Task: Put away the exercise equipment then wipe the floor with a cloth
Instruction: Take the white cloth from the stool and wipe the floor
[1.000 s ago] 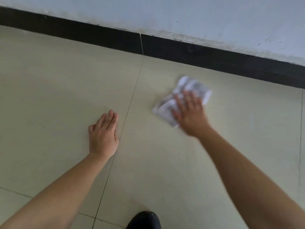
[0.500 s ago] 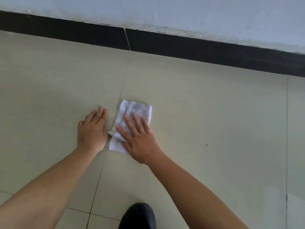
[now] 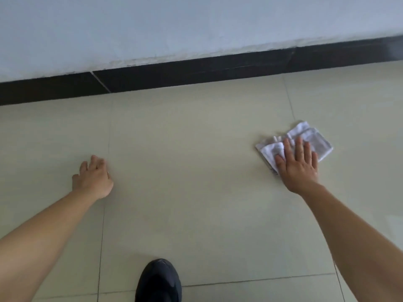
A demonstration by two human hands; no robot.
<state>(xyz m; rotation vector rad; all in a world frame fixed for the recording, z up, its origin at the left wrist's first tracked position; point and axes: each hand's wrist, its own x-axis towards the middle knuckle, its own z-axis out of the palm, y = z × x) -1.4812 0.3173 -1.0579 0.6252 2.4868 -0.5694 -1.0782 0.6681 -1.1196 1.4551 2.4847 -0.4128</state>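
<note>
The person crouches over the pale tiled floor [image 3: 196,175]. Their right hand [image 3: 297,165] lies flat, fingers straight and slightly spread, pressing on a folded white cloth [image 3: 314,138]. The cloth sits on the floor out to the right, just beside a grout line and near the black baseboard [image 3: 196,73] under the white wall [image 3: 174,25]. The left hand [image 3: 93,178] rests on the floor well apart from the cloth, fingers loosely curled and holding nothing. A black shoe [image 3: 159,282] stands between the two arms.
</note>
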